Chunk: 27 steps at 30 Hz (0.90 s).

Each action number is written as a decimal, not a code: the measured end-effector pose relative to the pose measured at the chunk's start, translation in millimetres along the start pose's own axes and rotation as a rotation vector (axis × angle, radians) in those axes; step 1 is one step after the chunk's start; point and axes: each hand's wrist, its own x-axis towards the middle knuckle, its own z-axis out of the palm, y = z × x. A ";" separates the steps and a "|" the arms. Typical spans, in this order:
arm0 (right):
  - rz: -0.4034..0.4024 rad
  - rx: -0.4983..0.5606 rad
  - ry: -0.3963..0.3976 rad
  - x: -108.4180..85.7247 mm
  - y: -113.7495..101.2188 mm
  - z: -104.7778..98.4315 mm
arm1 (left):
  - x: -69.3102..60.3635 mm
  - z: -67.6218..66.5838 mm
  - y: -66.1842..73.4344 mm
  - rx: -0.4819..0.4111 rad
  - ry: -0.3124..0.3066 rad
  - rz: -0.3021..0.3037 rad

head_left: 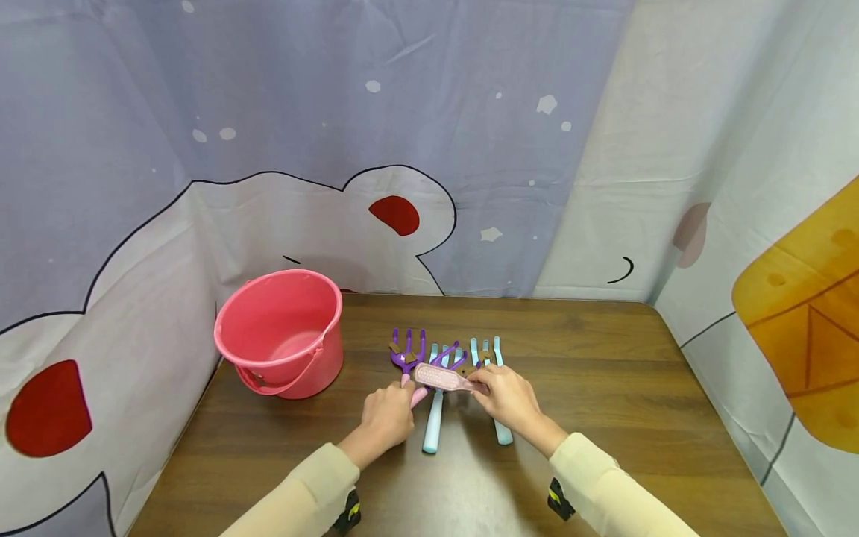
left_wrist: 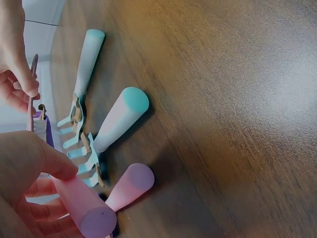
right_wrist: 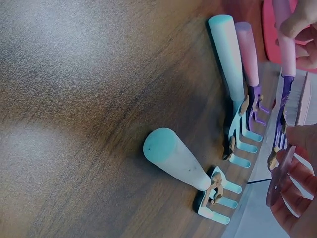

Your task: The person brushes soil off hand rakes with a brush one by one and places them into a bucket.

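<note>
1. While a pink-handled fork (head_left: 419, 396) is being gripped at the frame's centre by the left hand (head_left: 389, 415), fingers curled round it, a pink brush (head_left: 441, 377) is being pinched over it by the right hand (head_left: 508, 395), fingers closed on its handle.
2. Two light-blue forks (head_left: 433, 426) are being supported at lower centre by the table (head_left: 604, 388).
3. At centre left, a bucket (head_left: 325, 365) is being supported too.

The bench (head_left: 617, 373), brown with a wood grain, carries an upright pink bucket (head_left: 329, 373). To the right of the bucket lie three small rakes: nearest it, a purple rake with a pink handle (right_wrist: 250, 64); next, a pale blue rake (head_left: 434, 421); farthest from it, a second blue rake (right_wrist: 185, 168).
</note>
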 end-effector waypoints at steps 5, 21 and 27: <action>-0.009 -0.010 0.012 -1.2 2.1 1.3 | 0.3 -2.2 2.0 0.007 -0.019 -0.007; 0.036 -0.033 0.005 -1.7 9.9 -1.4 | -0.2 -1.4 0.8 0.047 0.061 0.016; 0.048 -0.071 0.024 -3.7 15.0 -4.9 | -0.5 -2.2 -1.6 0.056 0.061 0.012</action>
